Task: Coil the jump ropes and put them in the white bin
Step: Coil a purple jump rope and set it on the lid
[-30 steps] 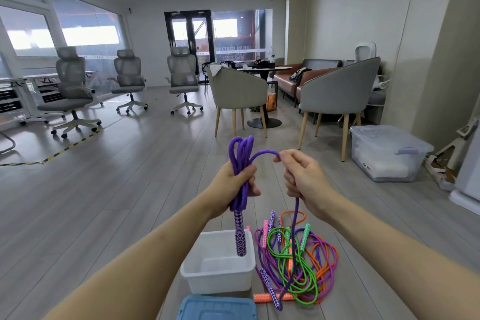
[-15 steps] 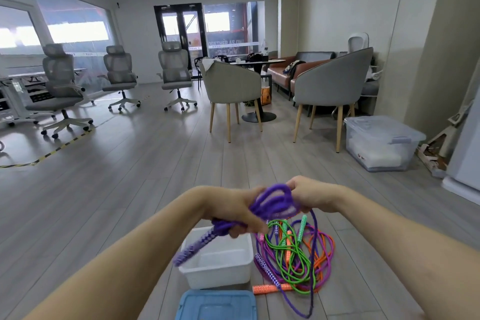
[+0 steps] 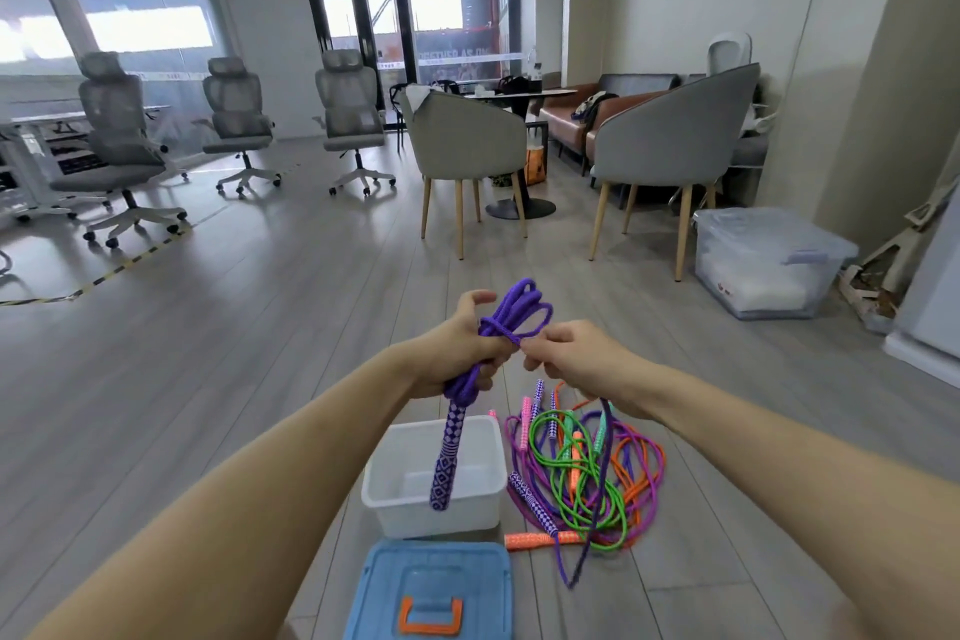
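My left hand (image 3: 460, 348) grips a bundle of purple jump rope (image 3: 519, 309) folded into loops that stick up above the fist. One patterned purple-and-white handle (image 3: 448, 457) hangs from the bundle over the white bin (image 3: 488, 499) on the floor. My right hand (image 3: 576, 359) pinches a strand of the same rope wound across the bundle, and its loose end trails down to the floor. To the right of the bin lies a tangled pile of jump ropes (image 3: 587, 478) in green, orange, purple and pink.
A blue lid with an orange latch (image 3: 431, 592) lies on the floor just in front of the bin. Two grey armchairs (image 3: 467, 146) and a clear lidded storage box (image 3: 769, 260) stand farther off. Office chairs line the left side.
The bundle has swung back upright from lying sideways, its handle hanging over the bin again. My right hand has wound a strand across the bundle.
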Motion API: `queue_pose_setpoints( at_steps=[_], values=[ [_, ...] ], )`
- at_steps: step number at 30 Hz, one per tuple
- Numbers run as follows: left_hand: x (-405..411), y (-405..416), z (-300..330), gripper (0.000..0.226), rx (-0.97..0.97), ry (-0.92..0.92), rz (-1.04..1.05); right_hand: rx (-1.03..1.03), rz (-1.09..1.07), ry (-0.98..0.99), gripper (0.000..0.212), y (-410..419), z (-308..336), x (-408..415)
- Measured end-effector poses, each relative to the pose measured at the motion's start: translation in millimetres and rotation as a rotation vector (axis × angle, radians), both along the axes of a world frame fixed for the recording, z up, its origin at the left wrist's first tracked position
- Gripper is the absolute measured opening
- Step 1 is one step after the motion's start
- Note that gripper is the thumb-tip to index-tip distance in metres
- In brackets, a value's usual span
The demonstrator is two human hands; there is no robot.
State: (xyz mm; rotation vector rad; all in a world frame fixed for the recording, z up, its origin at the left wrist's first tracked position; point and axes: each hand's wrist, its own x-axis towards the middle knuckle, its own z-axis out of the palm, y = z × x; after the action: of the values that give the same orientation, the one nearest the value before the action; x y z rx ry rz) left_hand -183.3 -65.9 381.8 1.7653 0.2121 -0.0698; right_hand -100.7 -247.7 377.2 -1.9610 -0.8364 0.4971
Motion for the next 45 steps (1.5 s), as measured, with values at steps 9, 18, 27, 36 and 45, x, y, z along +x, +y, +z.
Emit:
queue_pose_setpoints(
  at_steps=[9, 18, 27, 36, 45],
  values=[
    [-15.5, -11.5, 29.0, 0.074, -0.086, -0.027, -0.22, 0.168, 0.254, 0.437, 0.017, -14.3, 10.1, 2.4],
    [-19.2, -12.0, 44.7, 0.078, -0.327, -0.089, -0.333, 0.414, 0.27, 0.43, 0.018, -5.0, 27.8, -3.7],
    [-30.2, -15.2, 39.7, 0.083, -0.155, -0.098, -0.23, 0.406, 0.172, 0.34, 0.022, 0.8, 25.3, -8.9],
    [-36.5, -27.2, 33.7, 0.03, 0.258, -0.137, 0.018, 0.482, 0.009, 0.319, 0.032, 6.4, 21.7, -9.2],
    [-21.8, -39.2, 29.6, 0.014, 0.413, -0.38, 0.179, 0.539, 0.103, 0.365, 0.037, -3.0, 26.6, 4.0]
  ],
)
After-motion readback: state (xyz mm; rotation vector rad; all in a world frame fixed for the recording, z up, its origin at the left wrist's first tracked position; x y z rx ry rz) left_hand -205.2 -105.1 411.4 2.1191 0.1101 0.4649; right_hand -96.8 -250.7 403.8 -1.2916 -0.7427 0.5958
